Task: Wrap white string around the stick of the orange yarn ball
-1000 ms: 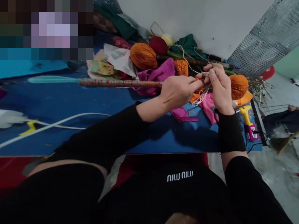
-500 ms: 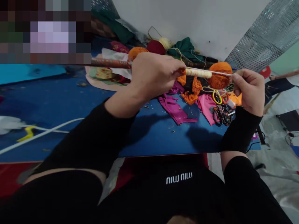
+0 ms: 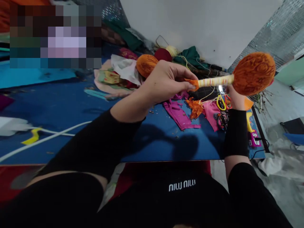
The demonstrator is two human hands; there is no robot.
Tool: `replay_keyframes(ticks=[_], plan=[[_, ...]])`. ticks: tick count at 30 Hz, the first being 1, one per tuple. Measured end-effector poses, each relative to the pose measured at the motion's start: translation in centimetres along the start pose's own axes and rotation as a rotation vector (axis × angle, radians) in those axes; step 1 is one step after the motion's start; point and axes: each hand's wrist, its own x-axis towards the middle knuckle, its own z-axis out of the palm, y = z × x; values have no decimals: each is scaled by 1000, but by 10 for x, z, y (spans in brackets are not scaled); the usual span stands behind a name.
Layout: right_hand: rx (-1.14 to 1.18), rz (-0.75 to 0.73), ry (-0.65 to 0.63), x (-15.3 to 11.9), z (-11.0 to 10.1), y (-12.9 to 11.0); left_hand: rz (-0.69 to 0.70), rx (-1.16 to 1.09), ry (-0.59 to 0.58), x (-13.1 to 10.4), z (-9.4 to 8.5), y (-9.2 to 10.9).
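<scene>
My left hand (image 3: 166, 80) is closed around a stick just behind its neck (image 3: 215, 81), which is wound with pale yellow thread. An orange cloth ball (image 3: 254, 72) caps the stick's end and is raised above the table at the right. The rest of the stick is hidden behind my left hand. My right hand (image 3: 235, 100) sits just under the ball and is mostly hidden by it. A loose loop of thread (image 3: 208, 95) hangs from the neck towards that hand. Whether the fingers pinch it is not visible.
On the blue table mat (image 3: 71, 104) lie pink cloth scraps (image 3: 180, 115), yellow-handled scissors (image 3: 220, 103), a yellow glue gun (image 3: 249, 122) and a white cable (image 3: 47, 136). Another orange ball (image 3: 146, 63), a maroon ball (image 3: 162, 54) and piled fabric sit by the wall. The table's front edge is near my lap.
The orange ball end has risen up and to the right. My right hand has dropped from pulling the thread taut to below the ball. My left hand stays gripped on the stick.
</scene>
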Motion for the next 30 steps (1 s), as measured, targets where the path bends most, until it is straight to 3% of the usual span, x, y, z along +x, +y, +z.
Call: replay_keyframes(ticks=[3, 5, 8, 11, 14, 16, 20, 24, 30], plan=[[-306, 48, 7, -1, 17, -25, -66, -119, 54, -1, 6, 4], [-366, 26, 1, -3, 28, -49, -75, -171, 109, 0, 9, 5], [-43, -49, -37, -8, 51, -81, -68, -208, 142, 2, 13, 5], [230, -29, -149, -18, 75, -102, -59, -192, 121, 3, 16, 0], [221, 20, -233, -25, 84, -117, -37, -144, 114, 5, 16, -9], [163, -5, -196, -27, 81, -124, -10, -100, 135, 8, 14, -17], [142, -92, -45, -26, 74, -125, 37, -27, 160, 15, 9, -28], [281, 0, 23, -24, 86, -106, 0, -76, 143, 14, 11, -27], [357, 98, -225, -27, 98, -98, -33, -111, 7, 5, 20, -20]])
